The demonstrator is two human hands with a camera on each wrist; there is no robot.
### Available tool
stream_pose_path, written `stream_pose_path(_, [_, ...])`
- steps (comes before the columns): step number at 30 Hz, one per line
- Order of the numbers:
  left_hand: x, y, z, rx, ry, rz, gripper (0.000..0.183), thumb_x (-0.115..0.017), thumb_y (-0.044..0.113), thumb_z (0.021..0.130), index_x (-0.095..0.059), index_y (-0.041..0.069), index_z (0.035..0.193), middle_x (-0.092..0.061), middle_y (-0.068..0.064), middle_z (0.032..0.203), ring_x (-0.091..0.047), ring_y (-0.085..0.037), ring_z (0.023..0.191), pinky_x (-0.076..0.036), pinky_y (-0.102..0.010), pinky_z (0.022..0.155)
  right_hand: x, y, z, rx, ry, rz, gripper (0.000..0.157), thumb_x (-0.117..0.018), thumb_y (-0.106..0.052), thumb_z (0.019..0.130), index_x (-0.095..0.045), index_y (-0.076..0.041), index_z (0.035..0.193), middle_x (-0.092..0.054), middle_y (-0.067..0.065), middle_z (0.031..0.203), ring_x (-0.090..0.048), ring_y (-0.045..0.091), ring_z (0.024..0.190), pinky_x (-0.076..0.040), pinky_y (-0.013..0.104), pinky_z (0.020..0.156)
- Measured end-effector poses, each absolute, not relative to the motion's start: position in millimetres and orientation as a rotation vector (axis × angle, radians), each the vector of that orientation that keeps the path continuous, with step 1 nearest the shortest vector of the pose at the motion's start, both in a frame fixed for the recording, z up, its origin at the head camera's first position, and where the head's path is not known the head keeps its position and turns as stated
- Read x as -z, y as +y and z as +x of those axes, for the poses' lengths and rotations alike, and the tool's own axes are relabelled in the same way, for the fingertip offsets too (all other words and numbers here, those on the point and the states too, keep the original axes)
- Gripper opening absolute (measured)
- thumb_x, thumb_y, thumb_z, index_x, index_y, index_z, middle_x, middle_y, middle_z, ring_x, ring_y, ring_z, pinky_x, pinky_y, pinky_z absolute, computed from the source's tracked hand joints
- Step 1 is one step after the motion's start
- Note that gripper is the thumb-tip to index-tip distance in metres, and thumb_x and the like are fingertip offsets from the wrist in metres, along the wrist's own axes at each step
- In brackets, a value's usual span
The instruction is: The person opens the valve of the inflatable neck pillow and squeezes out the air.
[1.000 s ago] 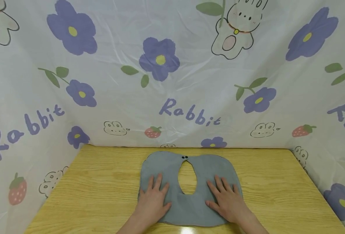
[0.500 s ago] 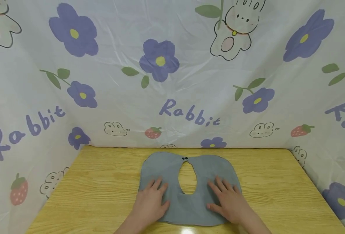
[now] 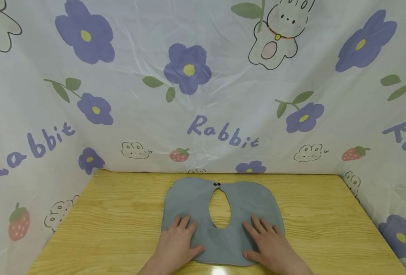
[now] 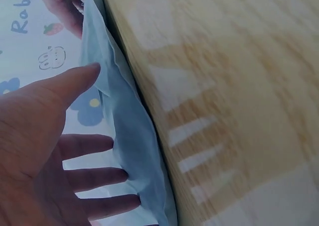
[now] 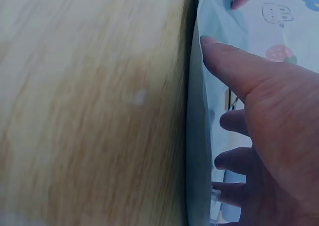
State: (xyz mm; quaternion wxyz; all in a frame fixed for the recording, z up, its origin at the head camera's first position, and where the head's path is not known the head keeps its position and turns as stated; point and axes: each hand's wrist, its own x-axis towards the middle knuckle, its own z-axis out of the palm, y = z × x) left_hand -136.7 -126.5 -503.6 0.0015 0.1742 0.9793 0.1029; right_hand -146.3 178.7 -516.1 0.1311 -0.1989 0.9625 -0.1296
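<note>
A grey-blue cloth bib lies spread on the table, its oval neck hole near the middle. Two dark snaps sit side by side at the closed neck end, on the far side. My left hand rests palm down on the bib's left half with fingers spread. On the right half, my right hand lies the same way, its thumb pointing inward. Straight fingers touch the cloth in the left wrist view. In the right wrist view the thumb reaches the bib's near edge.
The light wood-grain table extends on both sides of the bib. A white curtain printed with purple flowers, rabbits and strawberries stands behind and at both sides of it.
Both hands have slid a little toward the near edge of the bib, fingers still spread. The bib stays flat in almost the same place.
</note>
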Motion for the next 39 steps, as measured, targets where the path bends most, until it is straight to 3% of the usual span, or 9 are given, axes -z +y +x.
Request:
stream_pose_path(7, [507.5,-127.9,-137.6,-0.294,3.007,0.557,0.074,-0.084,0.058,0.078,-0.07,0.01,0.132,-0.057,-0.02,0.141,-0.051,-0.046,0.129,-0.056,-0.064,0.073,519.5,180.6,-149.9,0.422,2.76,-0.575,0.087,-0.071,-0.064,0.086,-0.051,-0.011,0.153,-0.036,0.022,0.16,-0.031,0.049,0.146,-0.03,0.075,0.106])
stream_pose_path(14, [505.8,-127.0,-140.3,-0.263,2.974,0.586,0.075,-0.085,0.057,0.077,-0.069,0.009,0.132,-0.055,-0.022,0.143,-0.05,-0.05,0.129,-0.054,-0.069,0.069,520.9,182.4,-151.1,0.419,2.763,-0.537,0.088,-0.071,-0.066,0.084,-0.05,-0.015,0.154,-0.036,0.018,0.161,-0.031,0.047,0.147,-0.028,0.078,0.104])
stream_pose_path(23, [502.4,-125.9,-139.8,-0.286,2.903,0.544,0.081,-0.087,0.056,0.076,-0.066,0.009,0.138,-0.051,-0.023,0.148,-0.046,-0.052,0.133,-0.049,-0.078,0.072,520.9,179.8,-151.7,0.382,2.767,-0.495,0.091,-0.072,-0.068,0.081,-0.05,-0.017,0.154,-0.036,0.016,0.162,-0.03,0.045,0.148,-0.024,0.084,0.1])
stream_pose_path(32, [498.8,-124.9,-136.5,-0.262,2.953,0.572,0.072,-0.083,0.053,0.081,-0.066,0.011,0.137,-0.055,-0.018,0.144,-0.05,-0.049,0.13,-0.054,-0.07,0.072,516.8,180.4,-150.1,0.367,2.804,-0.544,0.086,-0.072,-0.066,0.084,-0.052,-0.017,0.152,-0.04,0.016,0.16,-0.035,0.044,0.145,-0.029,0.08,0.101])
stream_pose_path(39, [482.1,-116.9,-121.7,-0.061,3.038,0.791,0.06,-0.079,0.049,0.087,-0.066,0.017,0.136,-0.059,-0.008,0.136,-0.056,-0.038,0.125,-0.058,-0.056,0.071,501.8,178.2,-138.9,0.302,2.948,-0.836,0.068,-0.066,-0.059,0.093,-0.058,-0.016,0.146,-0.05,0.013,0.153,-0.044,0.04,0.14,-0.031,0.076,0.104])
